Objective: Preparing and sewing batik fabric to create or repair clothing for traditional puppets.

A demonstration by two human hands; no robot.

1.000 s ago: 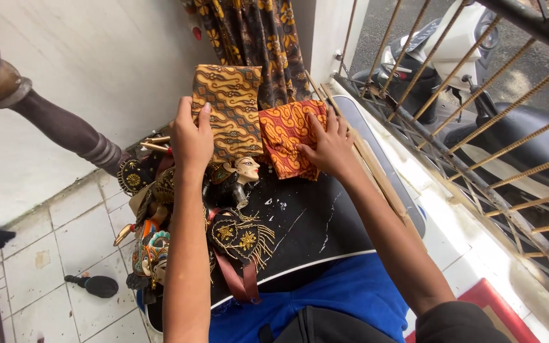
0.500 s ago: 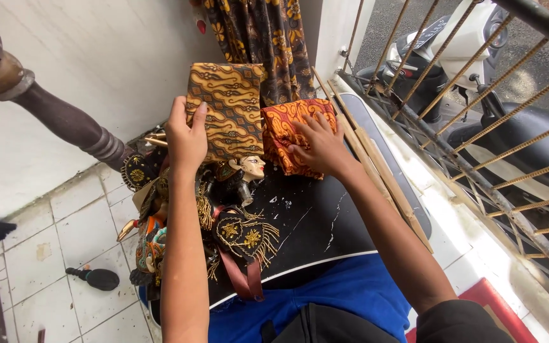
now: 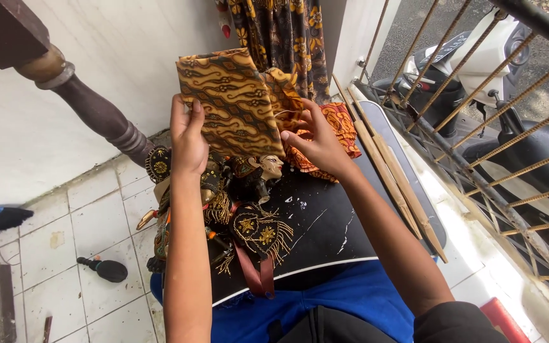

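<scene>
A folded cloth (image 3: 233,105) printed in ochre and dark brown wavy batik is seen at the upper centre of the frame. An orange-red patterned cloth (image 3: 335,130) is shown to its right. Below them, a puppet (image 3: 249,190) is dressed in black with gold embroidery and a maroon ribbon. The board (image 3: 325,235) beneath is black, flecked with white. Blue fabric (image 3: 351,298) is seen at the bottom.

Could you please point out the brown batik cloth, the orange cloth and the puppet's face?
Brown batik cloth (image 3: 233,105), head view, middle of the folded panel.
Orange cloth (image 3: 341,124), head view, upper part, right of the hand.
Puppet's face (image 3: 272,166), head view, pale cheek.
</scene>
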